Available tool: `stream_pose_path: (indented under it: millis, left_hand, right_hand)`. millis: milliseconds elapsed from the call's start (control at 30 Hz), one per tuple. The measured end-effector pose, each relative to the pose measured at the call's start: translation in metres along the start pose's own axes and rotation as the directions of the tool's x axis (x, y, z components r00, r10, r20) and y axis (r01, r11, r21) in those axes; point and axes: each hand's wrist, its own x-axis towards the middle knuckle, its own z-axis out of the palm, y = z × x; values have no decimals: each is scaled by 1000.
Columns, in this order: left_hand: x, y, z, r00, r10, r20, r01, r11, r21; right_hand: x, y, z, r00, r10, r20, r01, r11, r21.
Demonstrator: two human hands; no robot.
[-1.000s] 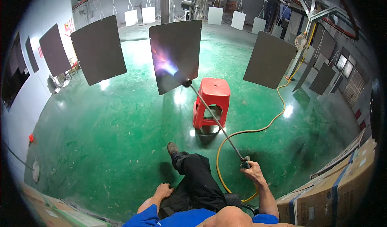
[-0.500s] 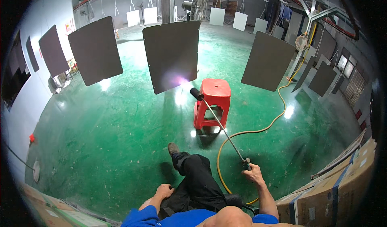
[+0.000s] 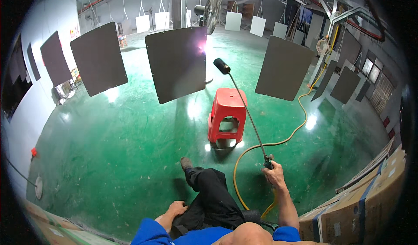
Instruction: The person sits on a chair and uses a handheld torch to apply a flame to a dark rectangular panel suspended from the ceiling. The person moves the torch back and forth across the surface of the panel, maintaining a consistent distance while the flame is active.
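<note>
The right grip (image 3: 274, 175) is curled round the handle of a torch (image 3: 248, 113), which lies ahead of it. From there the torch's long axis runs away from the grip, leaning left, and the black burner (image 3: 221, 66) at its far end turns further left, its mouth toward a dark hanging panel (image 3: 176, 66).

Over the last second the burner has risen and the wand stands steeper, while the panel has shifted left. So the flame (image 3: 201, 48), earlier low on the panel, now plays near its upper right edge.

A red stool (image 3: 224, 98) sits beyond the grip, to its left; a yellow hose (image 3: 292, 135) loops around to its right. The left grip (image 3: 177, 208) rests by the leg; whether it holds anything, I cannot tell.
</note>
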Motion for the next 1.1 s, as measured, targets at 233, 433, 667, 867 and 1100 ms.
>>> stream_pose_path:
  millis: [233,433,667,867,1100]
  left_hand:
    - [20,-21,-12,991,134,30,-134,991,-7]
    - [11,-27,-48,997,44,-67,-56,981,-185]
    - [3,-78,-39,976,-215,-41,157,818,-554]
    - [12,-105,-20,927,-368,75,333,713,-618]
    - [15,-106,-15,946,-321,53,285,740,-609]
  right_hand:
    - [26,-6,21,986,-166,34,162,982,98]
    - [6,-23,30,987,-105,122,92,989,113]
    - [-12,-6,16,999,-29,33,29,1000,13]
    - [-19,41,-24,960,-142,-242,136,990,-41]
    - [-15,27,-40,921,-73,-382,129,984,121]
